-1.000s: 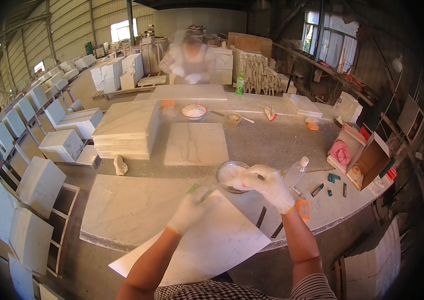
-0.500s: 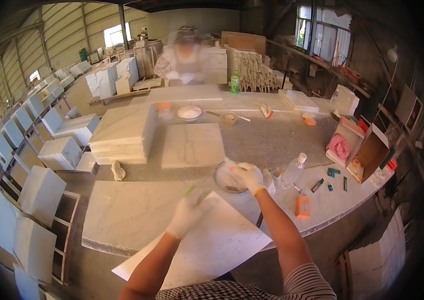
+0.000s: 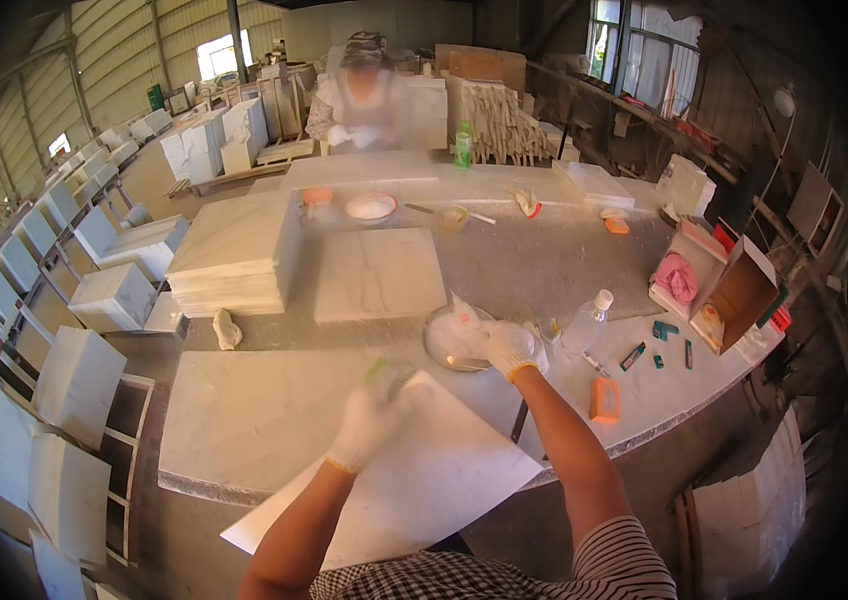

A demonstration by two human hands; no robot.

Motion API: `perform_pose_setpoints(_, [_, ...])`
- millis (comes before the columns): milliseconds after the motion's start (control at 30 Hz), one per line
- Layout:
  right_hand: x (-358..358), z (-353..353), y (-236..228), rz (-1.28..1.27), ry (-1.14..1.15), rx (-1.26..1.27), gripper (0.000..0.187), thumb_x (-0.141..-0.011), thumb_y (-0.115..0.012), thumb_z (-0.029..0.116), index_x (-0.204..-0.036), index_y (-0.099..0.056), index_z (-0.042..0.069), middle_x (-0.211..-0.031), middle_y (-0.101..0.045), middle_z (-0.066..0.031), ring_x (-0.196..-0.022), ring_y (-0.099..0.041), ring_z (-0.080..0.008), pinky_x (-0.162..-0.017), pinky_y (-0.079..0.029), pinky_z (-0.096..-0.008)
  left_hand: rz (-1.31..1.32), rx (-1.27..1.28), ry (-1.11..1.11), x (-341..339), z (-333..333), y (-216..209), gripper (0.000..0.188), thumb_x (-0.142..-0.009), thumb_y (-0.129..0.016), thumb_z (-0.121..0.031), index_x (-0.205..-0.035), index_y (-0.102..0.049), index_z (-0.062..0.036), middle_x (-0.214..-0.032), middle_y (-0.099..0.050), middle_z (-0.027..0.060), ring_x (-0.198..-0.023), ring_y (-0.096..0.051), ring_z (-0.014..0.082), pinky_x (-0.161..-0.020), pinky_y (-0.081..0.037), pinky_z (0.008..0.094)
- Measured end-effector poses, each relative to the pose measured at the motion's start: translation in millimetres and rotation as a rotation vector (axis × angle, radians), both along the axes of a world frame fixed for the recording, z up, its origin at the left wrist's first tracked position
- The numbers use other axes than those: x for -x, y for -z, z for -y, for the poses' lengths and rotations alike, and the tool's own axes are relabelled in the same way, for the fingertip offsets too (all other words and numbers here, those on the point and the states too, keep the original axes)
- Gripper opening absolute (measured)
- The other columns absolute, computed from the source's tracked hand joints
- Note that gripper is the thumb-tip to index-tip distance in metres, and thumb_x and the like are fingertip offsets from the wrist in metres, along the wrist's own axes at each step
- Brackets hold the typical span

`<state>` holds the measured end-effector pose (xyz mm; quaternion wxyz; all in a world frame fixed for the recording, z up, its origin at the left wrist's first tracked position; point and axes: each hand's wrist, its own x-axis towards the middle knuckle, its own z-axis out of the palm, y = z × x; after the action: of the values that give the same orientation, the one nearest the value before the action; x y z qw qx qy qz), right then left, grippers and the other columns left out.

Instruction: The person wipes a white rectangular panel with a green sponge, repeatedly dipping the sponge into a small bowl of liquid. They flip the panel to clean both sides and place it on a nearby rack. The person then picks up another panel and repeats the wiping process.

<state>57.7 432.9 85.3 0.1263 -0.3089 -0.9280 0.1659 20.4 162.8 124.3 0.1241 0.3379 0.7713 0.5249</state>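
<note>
My left hand (image 3: 369, 425), in a white glove, is over the upper part of a white marble slab (image 3: 434, 470) that overhangs the near table edge. Its fingers are blurred, closed around a small green object (image 3: 377, 372) whose kind I cannot make out. At the right rim of a round metal bowl (image 3: 431, 345) is my gloved right hand (image 3: 512, 348), closed on a thin stick-like tool (image 3: 466, 362) with a yellowish end, which reaches over the bowl. White material fills the bowl. A crumpled white packet (image 3: 465, 313) with an orange mark lies at its far side.
Right of the bowl stand a clear bottle (image 3: 584, 325), an orange box (image 3: 605, 400), small green-black pieces (image 3: 664, 330) and open cartons (image 3: 744, 295). A slab stack (image 3: 234, 255) and single slab (image 3: 381, 275) lie farther off. Across the table, another person (image 3: 364, 100) works.
My right hand has moved slightly right, off the white packet, uncovering it and the bowl's contents. The yellowish tool end now shows. My left hand remains over the slab, blurred.
</note>
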Motion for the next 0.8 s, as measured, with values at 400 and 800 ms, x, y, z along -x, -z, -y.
perform_pose_setpoints(400, [-23, -22, 42, 0.050, -0.201, 0.020, 0.043, -0.093, -0.057, 0.045, -0.108, -0.078, 0.010, -0.110, -0.074, -0.0170, -0.110, -0.067, -0.0308, -0.098, -0.047, -0.0385, 0.084, 0.053, 0.019, -1, 0, -13, 0.040, -0.091, -0.074, -0.031, -0.119, -0.066, -0.0024, -0.117, -0.069, 0.0146, -0.106, -0.068, 0.0270, -0.091, -0.052, 0.0355])
perform_pose_setpoints(800, [-6, -25, 50, -0.056, -0.226, 0.092, 0.040, -0.098, -0.049, 0.040, -0.103, -0.077, 0.012, -0.100, -0.072, -0.0224, -0.096, -0.070, -0.0365, -0.085, -0.053, -0.0439, 0.109, 0.051, -0.007, 0, -1, -9, 0.042, -0.091, -0.074, -0.034, -0.120, -0.067, -0.0043, -0.109, -0.072, 0.0153, -0.098, -0.070, 0.0265, -0.087, -0.053, 0.0361])
